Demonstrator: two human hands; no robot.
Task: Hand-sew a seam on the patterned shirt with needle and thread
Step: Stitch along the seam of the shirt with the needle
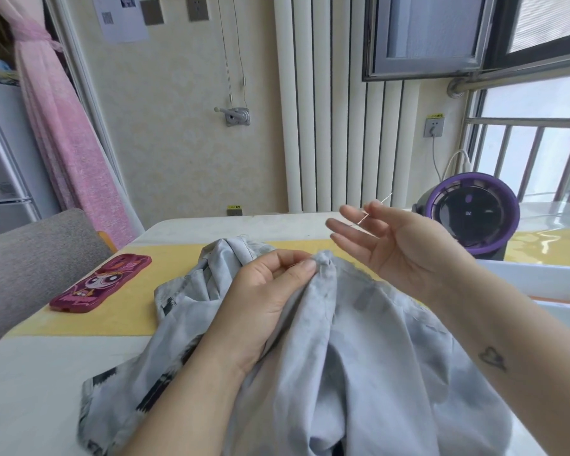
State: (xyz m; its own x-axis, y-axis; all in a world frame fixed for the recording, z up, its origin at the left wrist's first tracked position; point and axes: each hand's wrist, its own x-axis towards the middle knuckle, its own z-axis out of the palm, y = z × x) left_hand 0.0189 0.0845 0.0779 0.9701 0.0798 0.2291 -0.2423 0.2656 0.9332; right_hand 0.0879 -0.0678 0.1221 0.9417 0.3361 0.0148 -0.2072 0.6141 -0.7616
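A pale grey shirt [359, 350] with dark patterned patches lies bunched on the table [30, 390] in front of me. My left hand [267, 297] pinches a raised fold of its edge between thumb and forefinger. Above and to the right of that fold, my right hand [405, 245] pinches a thin silver needle [377, 209] between thumb and forefinger, its other fingers spread out. The needle slants up to the right. A thread is too fine to make out.
A dark pink phone case [102, 284] with a cartoon face lies on the yellow table runner [145, 291] at the left. A purple and black round fan [471, 215] stands at the back right. A grey chair back [30, 258] sits at the left.
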